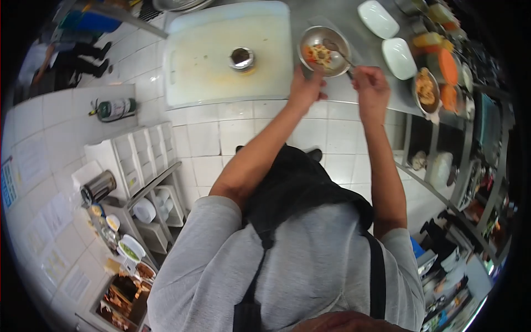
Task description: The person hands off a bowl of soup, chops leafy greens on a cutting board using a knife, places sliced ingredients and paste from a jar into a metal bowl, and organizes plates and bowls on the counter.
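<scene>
A round metal bowl (337,37) stands on the steel counter (318,11), with pale and orange-red food (319,54) inside. My left hand (307,87) holds the bowl's near rim, fingers closed on it. To the right, my right hand (371,80) is closed around the handle of a metal spoon (334,46), whose head is in the bowl. On the large white cutting board (204,66), left of the bowl, sits a small round metal container (241,57) with dark contents.
Two white dishes (378,19) lie right of the bowl. Beyond them are a bowl of orange food (425,91) and orange-lidded containers (447,66). A fire extinguisher (116,109) and white bins (130,160) are at left. Another person's legs (83,58) show at upper left.
</scene>
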Demonstrator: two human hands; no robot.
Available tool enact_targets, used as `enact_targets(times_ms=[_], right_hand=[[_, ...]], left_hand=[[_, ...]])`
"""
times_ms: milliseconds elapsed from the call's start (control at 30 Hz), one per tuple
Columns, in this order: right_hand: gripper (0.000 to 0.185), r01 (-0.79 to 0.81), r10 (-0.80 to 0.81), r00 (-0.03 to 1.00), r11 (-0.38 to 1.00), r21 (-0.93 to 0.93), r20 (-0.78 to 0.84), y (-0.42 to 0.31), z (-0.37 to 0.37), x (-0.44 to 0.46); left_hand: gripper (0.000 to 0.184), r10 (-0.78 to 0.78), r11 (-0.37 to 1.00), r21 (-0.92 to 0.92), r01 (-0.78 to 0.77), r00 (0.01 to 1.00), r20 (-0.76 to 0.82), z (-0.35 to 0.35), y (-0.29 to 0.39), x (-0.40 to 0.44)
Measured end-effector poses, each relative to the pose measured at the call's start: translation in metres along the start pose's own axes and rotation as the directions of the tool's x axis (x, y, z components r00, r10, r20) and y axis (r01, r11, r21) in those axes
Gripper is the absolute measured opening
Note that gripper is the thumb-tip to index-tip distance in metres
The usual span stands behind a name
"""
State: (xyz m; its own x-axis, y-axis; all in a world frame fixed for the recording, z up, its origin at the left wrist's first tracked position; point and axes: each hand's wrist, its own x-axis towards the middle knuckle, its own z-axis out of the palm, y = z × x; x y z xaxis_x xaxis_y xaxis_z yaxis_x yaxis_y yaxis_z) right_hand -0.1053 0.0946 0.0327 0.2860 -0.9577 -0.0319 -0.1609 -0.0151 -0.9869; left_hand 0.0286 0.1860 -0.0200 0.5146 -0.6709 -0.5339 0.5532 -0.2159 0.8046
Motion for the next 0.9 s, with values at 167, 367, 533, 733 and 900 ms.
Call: enact_targets(times_ms=[167, 367, 533, 733, 900], right_hand=[[0.008, 0.008, -0.033, 0.984, 0.990, 0.141, 0.172, -0.064, 0.042, -0.017], [0.007, 0.508, -0.428, 0.824, 0.848, -0.149, 0.372, -0.083, 0.124, -0.021], [0.005, 0.699, -0.433, 0.697, 0.591, -0.404, 0.571, -0.086, 0.170, -0.022], [0.006, 0.639, -0.366, 0.758, 0.584, -0.501, 0.540, -0.048, 0.184, -0.016], [0.009, 0.415, -0.263, 0.856, 0.863, -0.289, 0.444, -0.039, 0.167, -0.018]], left_hand=[[0.051, 0.609, 0.771, 0.332, -0.544, 0.783, -0.131, -0.119, -0.010, -0.053], [0.083, 0.817, 0.419, 0.751, -0.510, 0.573, -0.066, -0.177, 0.058, -0.001], [0.075, 0.746, 0.436, 0.724, -0.534, 0.664, 0.041, -0.174, 0.056, 0.017], [0.072, 0.821, 0.292, 0.788, -0.541, 0.565, 0.084, -0.159, 0.052, 0.006], [0.073, 0.803, 0.239, 0.803, -0.546, 0.576, 0.152, -0.158, 0.055, -0.001]])
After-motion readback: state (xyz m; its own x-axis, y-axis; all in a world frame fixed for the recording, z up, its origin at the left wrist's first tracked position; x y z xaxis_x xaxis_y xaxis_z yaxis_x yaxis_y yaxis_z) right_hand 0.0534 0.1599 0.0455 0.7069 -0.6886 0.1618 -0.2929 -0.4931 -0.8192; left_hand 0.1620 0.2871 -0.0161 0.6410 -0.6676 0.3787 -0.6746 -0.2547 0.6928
